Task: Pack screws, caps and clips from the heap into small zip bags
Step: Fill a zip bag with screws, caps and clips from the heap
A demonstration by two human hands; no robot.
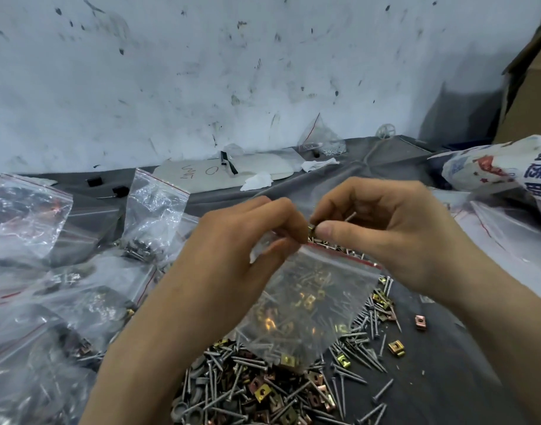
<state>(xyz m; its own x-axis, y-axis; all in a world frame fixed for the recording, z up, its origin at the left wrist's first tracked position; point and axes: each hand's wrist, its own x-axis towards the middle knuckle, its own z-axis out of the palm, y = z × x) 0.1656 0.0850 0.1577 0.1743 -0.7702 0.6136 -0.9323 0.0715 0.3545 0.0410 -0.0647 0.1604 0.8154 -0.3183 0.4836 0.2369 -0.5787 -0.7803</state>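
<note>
My left hand (251, 237) pinches the top left corner of a small clear zip bag (309, 305) with a red seal strip, holding it up above the heap. Screws and brass clips lie inside the bag. My right hand (382, 228) holds a brass clip (312, 230) between thumb and forefinger right at the bag's mouth, and a screw tip sticks out behind its fingers. Below lies the heap (263, 391) of grey screws, brass and copper clips and grey caps on the dark cloth.
Several filled zip bags (79, 302) cover the left side, and two (154, 210) stand upright further back. A printed white sack (502, 167) lies at the right, with a cardboard box (529, 96) behind it. White pads and tissue (257, 180) lie by the stained wall.
</note>
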